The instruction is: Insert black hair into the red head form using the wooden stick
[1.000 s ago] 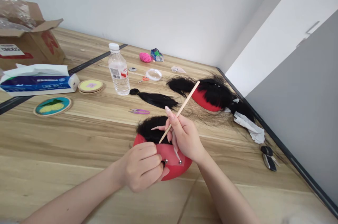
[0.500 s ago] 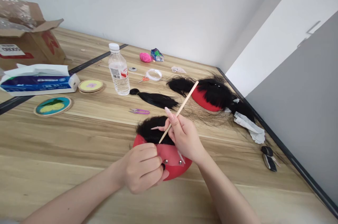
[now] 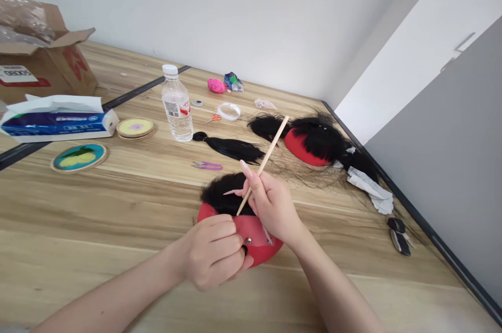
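Observation:
In front of me stands a red rounded form (image 3: 261, 255) with black hair (image 3: 219, 192) across its back and a sheer patch (image 3: 253, 229) pinned on the front by round-headed pins. My right hand (image 3: 272, 205) pinches a slim wooden stick (image 3: 270, 150) slantwise; its tapered lower end is at the hair's front edge. The little finger of that hand reaches down by a pin. My left hand (image 3: 214, 252) is closed in a fist at the form's near left side. A bit of black hair (image 3: 245, 250) shows between its fingers; the rest is hidden.
Beyond lie purple thread snips (image 3: 207, 165), a tied hair bundle (image 3: 235, 148) and a water bottle (image 3: 176, 108). A second red form with hair (image 3: 304, 147) stands at right. Tissues (image 3: 58, 124), embroidery hoops (image 3: 78, 158) and a cardboard box (image 3: 74, 66) are left.
The stick's upper end has swung slightly left as my right hand tilted. My left fist has shifted a touch to the right; the red form has moved a little.

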Available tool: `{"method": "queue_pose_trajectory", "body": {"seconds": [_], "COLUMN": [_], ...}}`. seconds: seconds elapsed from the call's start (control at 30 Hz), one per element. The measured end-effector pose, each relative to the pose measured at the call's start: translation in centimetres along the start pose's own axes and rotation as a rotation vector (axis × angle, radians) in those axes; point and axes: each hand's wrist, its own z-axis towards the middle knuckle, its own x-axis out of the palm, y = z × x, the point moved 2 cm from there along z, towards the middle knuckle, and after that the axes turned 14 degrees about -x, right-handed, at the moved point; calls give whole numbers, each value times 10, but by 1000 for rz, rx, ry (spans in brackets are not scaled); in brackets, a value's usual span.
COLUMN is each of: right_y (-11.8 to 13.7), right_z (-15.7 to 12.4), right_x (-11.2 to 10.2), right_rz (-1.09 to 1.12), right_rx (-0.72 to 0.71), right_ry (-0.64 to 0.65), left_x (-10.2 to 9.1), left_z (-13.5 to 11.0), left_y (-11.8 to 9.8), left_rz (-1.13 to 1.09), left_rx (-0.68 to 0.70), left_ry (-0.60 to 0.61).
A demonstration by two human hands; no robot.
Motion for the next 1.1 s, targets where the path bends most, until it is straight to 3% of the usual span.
{"method": "queue_pose_trajectory", "body": {"seconds": [0.23,0.8,1.1], "right_y": [2,4,1], "right_z": [1,-1,-5], "right_x": [2,-4,-5], "right_rz": [214,472,644], "right_rx": [59,173,98], "right_ry": [-32,-21,1], "left_x": [-2,-8,-9], "left_z": [-2,2,1], "left_y": [0,0,-3], "left_rz": [57,16,48], "left_rx": [38,91,205], "left_ry": [5,-13,35]}}
